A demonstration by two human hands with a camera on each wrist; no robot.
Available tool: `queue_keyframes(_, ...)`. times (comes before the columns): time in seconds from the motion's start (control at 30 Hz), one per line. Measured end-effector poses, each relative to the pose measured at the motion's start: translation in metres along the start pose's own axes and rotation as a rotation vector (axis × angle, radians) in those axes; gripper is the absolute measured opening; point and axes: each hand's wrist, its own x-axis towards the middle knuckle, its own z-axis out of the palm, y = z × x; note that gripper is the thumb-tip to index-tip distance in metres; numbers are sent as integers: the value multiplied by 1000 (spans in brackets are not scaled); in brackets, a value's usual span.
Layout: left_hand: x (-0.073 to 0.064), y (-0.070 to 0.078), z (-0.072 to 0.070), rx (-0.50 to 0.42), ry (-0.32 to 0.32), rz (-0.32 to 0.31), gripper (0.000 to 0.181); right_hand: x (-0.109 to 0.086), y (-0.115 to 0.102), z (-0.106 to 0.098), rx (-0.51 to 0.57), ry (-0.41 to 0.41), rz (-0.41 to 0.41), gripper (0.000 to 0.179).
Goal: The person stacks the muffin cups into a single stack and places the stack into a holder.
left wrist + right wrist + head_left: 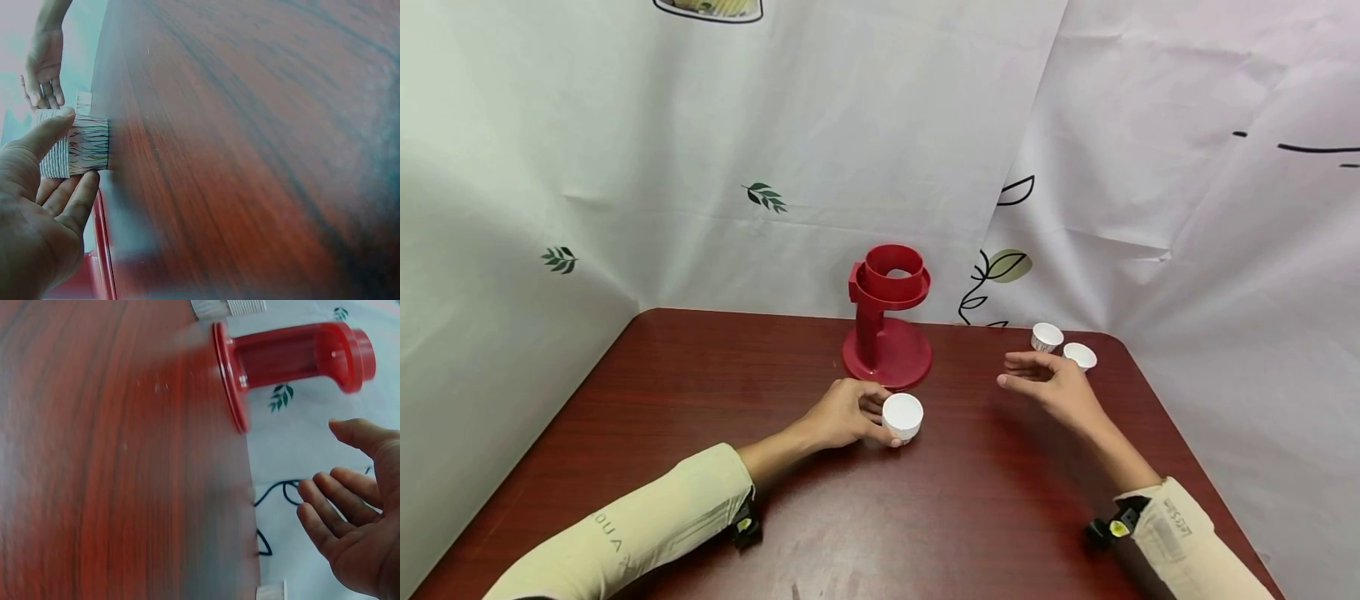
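Note:
My left hand (847, 414) holds a stack of white paper cups (902, 415) between thumb and fingers, low at the table in front of a red stand. In the left wrist view the stack (89, 145) shows closely layered rims above a side with dark wavy lines. My right hand (1056, 392) hovers over the table's right part with fingers loosely extended and nothing in them. Two white paper cups, one farther back (1047, 337) and one nearer (1079, 356), stand just beyond it. The right wrist view shows this hand's (356, 519) palm and parted fingers.
The red stand (889, 325) has a round base and a raised ring, near the table's back edge. A white printed sheet (865, 125) hangs behind and at both sides of the dark red wooden table (925, 525).

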Motion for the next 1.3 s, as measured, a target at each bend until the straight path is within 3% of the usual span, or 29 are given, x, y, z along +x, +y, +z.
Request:
queue_keyframes(0.33, -1, -1, 0, -1, 0, -3, 54, 0, 10, -23, -121, 133, 24, 48)
queue_keyframes(0.57, 0, -1, 0, 0, 2, -2, 53, 1, 20, -40, -196, 212, 97, 55)
queue_keyframes(0.83, 0, 0, 0, -5, 3, -2, 54, 3, 31, -54, -179, 266, 131, 58)
queue_keyframes(1.3, 1, -2, -1, -14, -5, 1, 53, 12, 48, -69, -253, 346, 245, 66)
